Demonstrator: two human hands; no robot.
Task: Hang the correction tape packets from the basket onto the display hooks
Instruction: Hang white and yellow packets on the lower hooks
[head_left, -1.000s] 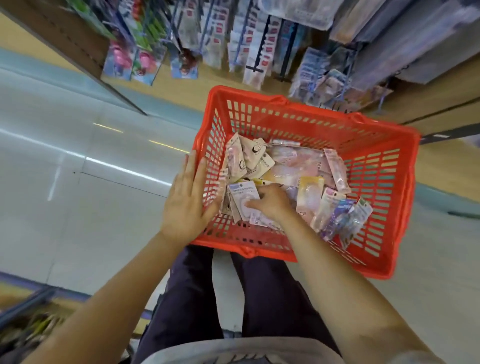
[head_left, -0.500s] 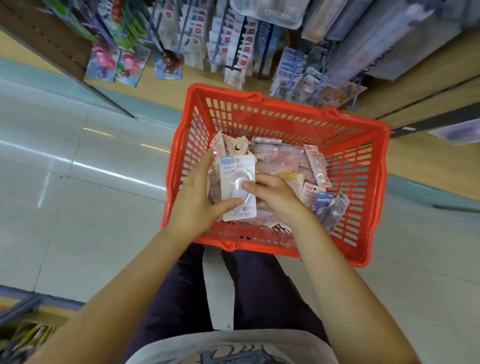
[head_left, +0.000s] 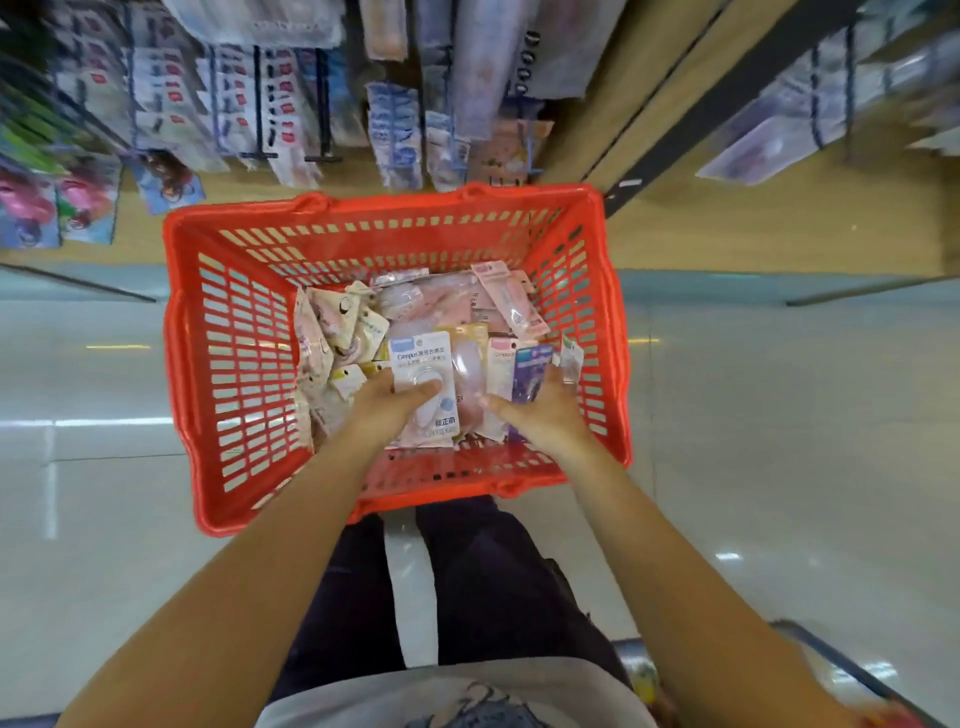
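Pale glossy floor tiles (head_left: 779, 415) catch streaks of ceiling light. Ahead stands a wooden shelf unit (head_left: 649, 104), hung with blurred packaged goods (head_left: 249, 104).

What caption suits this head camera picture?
Left hand holds a white packet; right hand reaches among packets in the red basket.
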